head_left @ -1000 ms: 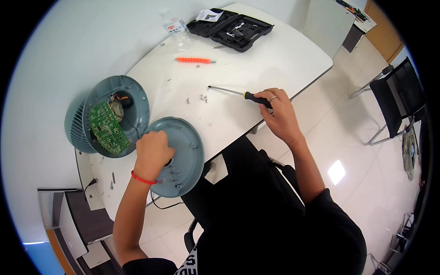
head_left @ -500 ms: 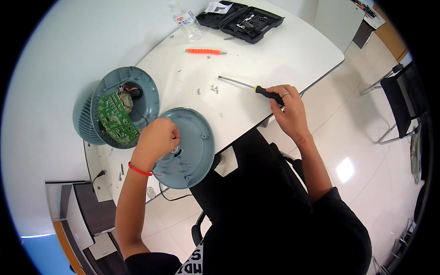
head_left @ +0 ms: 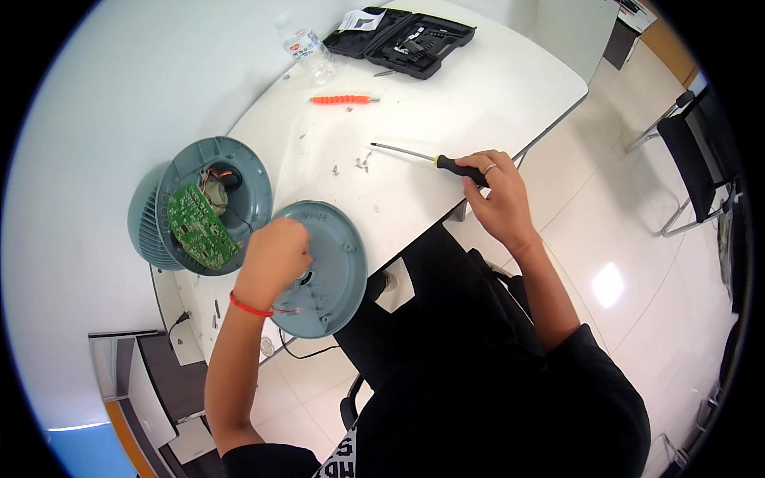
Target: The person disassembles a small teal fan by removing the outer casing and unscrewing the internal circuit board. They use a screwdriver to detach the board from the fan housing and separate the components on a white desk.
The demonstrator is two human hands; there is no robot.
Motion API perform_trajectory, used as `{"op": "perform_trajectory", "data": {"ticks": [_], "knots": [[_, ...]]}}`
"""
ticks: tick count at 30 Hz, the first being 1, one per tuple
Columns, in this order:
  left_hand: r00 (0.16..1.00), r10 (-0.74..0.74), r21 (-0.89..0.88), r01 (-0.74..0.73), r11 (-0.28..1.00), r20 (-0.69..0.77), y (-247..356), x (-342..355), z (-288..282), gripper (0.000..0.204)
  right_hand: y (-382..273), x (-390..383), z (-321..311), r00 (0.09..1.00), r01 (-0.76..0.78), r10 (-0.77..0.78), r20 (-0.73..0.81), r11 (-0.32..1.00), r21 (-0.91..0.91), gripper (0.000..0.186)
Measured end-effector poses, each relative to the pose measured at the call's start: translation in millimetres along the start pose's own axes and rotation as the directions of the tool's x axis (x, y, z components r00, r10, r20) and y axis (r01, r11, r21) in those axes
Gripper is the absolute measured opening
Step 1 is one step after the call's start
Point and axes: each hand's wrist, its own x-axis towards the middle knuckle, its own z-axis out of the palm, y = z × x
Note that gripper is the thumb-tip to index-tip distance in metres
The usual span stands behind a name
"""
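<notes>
My right hand [head_left: 500, 199] is wrapped round the black handle of a screwdriver [head_left: 410, 151]. Its long shaft points left over the white table [head_left: 494, 103]. My left hand [head_left: 275, 256] is closed above a round blue-grey plastic cover [head_left: 339, 259], near its middle. Its fingertips are turned down, and what they hold, if anything, is hidden. Beside that hand lies a matching round housing [head_left: 259, 195] with a ribbed side. A green circuit board [head_left: 201, 227] and a motor with wires [head_left: 219, 187] sit in it.
Several small screws [head_left: 362, 162] lie scattered left of the screwdriver's tip. Farther back are an orange rod-shaped tool [head_left: 343, 99], a clear plastic bottle [head_left: 311, 57] and an opened black tool case [head_left: 422, 48]. A black cable [head_left: 307, 355] hangs past the table's near edge.
The whole view has shifted slightly. My left hand has turned over the cover, so its fingertips show less. My right hand still grips the screwdriver.
</notes>
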Motion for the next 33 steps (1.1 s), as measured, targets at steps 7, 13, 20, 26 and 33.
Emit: {"op": "perform_trajectory", "data": {"ticks": [7,13,20,26,33], "knots": [[0.962,0.061,-0.37,-0.16,0.915,-0.266,13.7,59.8,-26.5,0.014,-2.4,4.1,-11.3,0.99,-0.012,0.014,-0.137,1.0,0.018,0.022],[0.964,0.106,-0.279,-0.174,0.944,-0.242,22.6,102.6,13.7,0.016,-12.7,3.9,-22.3,0.976,-0.12,0.145,-0.159,0.98,0.159,0.016],[0.573,-0.149,-0.217,-0.051,0.975,-0.806,-21.3,-3.6,-34.0,0.018,-72.5,-12.2,-5.3,0.906,-0.423,0.315,0.283,0.699,0.577,0.029],[0.322,-0.478,-0.447,0.168,0.878,-0.817,-112.3,-69.4,-38.2,0.037,-145.3,22.4,81.7,0.978,-0.081,-0.05,0.202,0.803,0.591,0.025],[0.562,-0.57,-0.758,-0.168,0.63,-0.599,-123.0,-56.4,-25.6,0.047,-175.7,50.5,128.9,0.982,-0.047,-0.066,0.177,0.823,0.566,0.026]]}}
